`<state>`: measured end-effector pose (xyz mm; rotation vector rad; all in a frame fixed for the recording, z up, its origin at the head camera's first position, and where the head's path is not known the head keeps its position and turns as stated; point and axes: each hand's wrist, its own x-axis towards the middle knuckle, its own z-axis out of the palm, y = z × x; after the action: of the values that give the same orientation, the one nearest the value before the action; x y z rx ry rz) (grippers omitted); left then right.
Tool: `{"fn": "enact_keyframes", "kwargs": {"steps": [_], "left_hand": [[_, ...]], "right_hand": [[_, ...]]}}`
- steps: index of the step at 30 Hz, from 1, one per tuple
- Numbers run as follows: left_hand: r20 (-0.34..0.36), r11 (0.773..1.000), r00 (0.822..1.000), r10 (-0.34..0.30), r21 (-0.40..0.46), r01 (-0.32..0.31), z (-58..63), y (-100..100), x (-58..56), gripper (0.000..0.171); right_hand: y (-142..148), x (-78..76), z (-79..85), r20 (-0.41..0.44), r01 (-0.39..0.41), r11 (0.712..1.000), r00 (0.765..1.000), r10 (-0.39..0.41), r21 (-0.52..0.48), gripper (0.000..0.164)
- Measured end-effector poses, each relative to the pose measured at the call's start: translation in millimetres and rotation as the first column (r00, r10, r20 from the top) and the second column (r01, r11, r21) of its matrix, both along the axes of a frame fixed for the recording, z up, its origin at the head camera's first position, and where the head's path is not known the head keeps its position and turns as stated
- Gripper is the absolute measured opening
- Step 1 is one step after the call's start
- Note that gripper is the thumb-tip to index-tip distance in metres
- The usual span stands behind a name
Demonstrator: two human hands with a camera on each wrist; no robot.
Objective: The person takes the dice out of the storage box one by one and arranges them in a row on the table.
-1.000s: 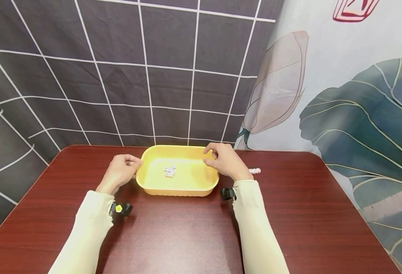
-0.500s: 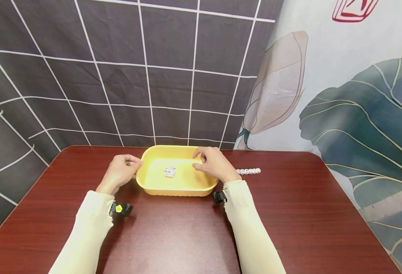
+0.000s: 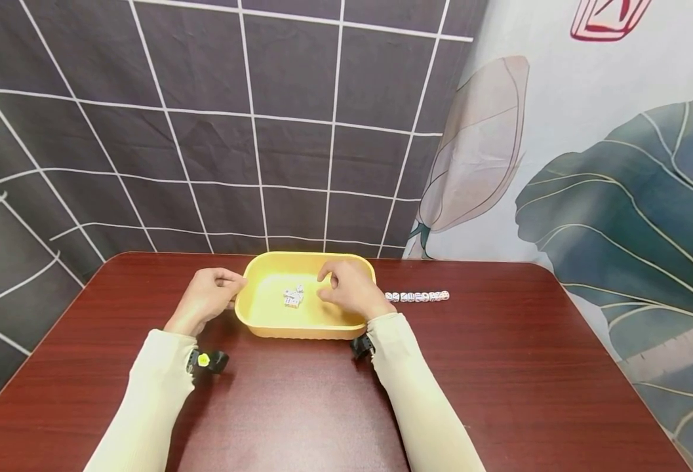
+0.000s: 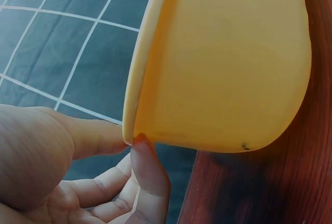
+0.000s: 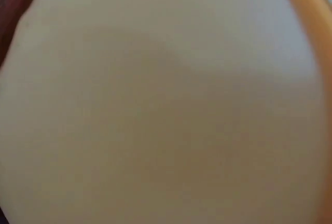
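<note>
A yellow plastic basin point(image 3: 305, 333) stands on the table near its far edge. My left hand point(image 3: 206, 296) pinches the basin's left rim between thumb and fingers; the left wrist view shows the fingertips point(image 4: 148, 167) on the rim's edge. Inside the basin, left of its middle, several white dice point(image 3: 292, 296) lie in a small cluster. Over the right part of the basin reaches my right hand point(image 3: 349, 288), thumb and forefinger bent apart with a gap between them, just right of the dice. The basin wall point(image 5: 155, 105) fills the right wrist view, blurred, and hides that hand there.
To the right of the basin a straight row of white dice point(image 3: 419, 297) lies on the dark red wooden table point(image 3: 529, 367). Behind the table hang a dark grid-patterned cloth point(image 3: 204, 151) and a leaf-printed cloth point(image 3: 635, 216).
My right hand has moved left across the basin toward the dice cluster, uncovering more of the row on the table. The left hand stays on the rim.
</note>
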<state>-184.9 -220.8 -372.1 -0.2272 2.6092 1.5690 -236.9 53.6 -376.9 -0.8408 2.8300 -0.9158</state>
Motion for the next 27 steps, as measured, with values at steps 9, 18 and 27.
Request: {"fn": "enact_keyframes", "kwargs": {"steps": [9,18,27], "left_hand": [[0.003,1.000,1.000,-0.005,0.020,0.005,-0.1,-1,-0.3,0.034],[0.005,1.000,1.000,0.001,0.011,-0.001,0.8,-1,0.4,0.033],[0.010,1.000,1.000,0.002,0.020,-0.002,1.3,0,0.1,0.032]], "right_hand": [[-11,2.0,-7.1,0.088,-0.008,0.998,0.996,0.002,0.059,0.031],[-15,3.0,-12.2,0.169,-0.066,0.993,0.984,0.048,0.101,0.048],[-23,4.3,-18.4,0.123,-0.094,0.974,0.990,0.070,0.206,0.066]]}}
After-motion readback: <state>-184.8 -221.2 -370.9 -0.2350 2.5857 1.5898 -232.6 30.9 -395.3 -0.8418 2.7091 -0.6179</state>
